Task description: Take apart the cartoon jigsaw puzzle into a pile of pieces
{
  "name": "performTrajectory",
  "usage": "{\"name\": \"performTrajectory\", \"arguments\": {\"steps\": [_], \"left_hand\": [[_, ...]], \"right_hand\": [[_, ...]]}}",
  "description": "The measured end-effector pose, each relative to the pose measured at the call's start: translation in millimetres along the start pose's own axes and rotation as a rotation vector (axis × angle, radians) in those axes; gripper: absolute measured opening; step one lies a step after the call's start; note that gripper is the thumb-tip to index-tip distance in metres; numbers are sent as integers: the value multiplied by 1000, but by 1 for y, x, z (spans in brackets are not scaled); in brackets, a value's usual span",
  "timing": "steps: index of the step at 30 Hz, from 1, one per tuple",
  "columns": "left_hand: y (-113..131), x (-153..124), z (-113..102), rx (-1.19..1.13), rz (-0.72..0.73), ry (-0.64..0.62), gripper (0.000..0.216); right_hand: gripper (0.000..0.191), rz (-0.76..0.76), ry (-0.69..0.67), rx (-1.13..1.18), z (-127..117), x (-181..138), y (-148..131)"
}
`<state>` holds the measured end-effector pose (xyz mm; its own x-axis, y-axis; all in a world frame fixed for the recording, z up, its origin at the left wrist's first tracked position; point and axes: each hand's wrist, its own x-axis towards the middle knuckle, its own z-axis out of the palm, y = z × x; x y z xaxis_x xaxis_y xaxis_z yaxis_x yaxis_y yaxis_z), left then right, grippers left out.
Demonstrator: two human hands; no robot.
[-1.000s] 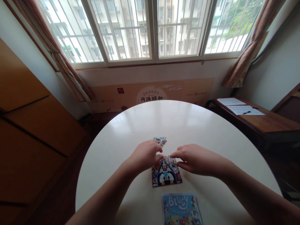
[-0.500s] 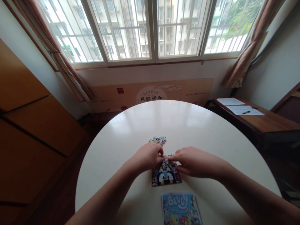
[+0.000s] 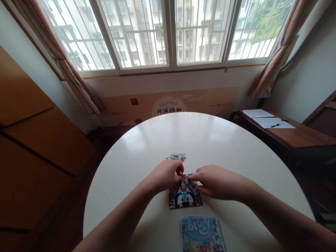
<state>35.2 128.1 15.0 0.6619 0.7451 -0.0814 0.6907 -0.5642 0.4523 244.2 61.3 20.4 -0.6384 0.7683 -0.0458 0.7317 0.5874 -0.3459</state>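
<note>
A partly assembled jigsaw puzzle (image 3: 186,199), showing a blue cartoon dog's face, lies on the round white table (image 3: 126,168). My left hand (image 3: 169,175) is at its upper left edge, with thumb and fingertips pinched on a small puzzle piece that is mostly hidden. From the right, my right hand (image 3: 214,180) rests its stretched index finger on the puzzle's upper part. Its thumb is apart, at the puzzle's right side. Just beyond my left hand is a pile of loose puzzle pieces (image 3: 176,155).
A blue Bluey picture sheet or cover (image 3: 202,234) lies near me, below the puzzle. To the right stands a wooden desk (image 3: 312,134) with papers (image 3: 273,122) and a pen. Orange cabinets (image 3: 34,150) are at the left, and a barred window (image 3: 170,35) is ahead.
My left fingers have shifted slightly at the puzzle's upper edge. My right hand stays almost in the same place. The view has moved a little.
</note>
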Motion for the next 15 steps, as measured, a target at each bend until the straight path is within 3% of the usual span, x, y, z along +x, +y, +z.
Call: {"name": "performTrajectory", "arguments": {"steps": [15], "left_hand": [[-5, 1, -6, -182, 15, -15, 12]], "right_hand": [[29, -4, -1, -11, 0, 1, 0]]}}
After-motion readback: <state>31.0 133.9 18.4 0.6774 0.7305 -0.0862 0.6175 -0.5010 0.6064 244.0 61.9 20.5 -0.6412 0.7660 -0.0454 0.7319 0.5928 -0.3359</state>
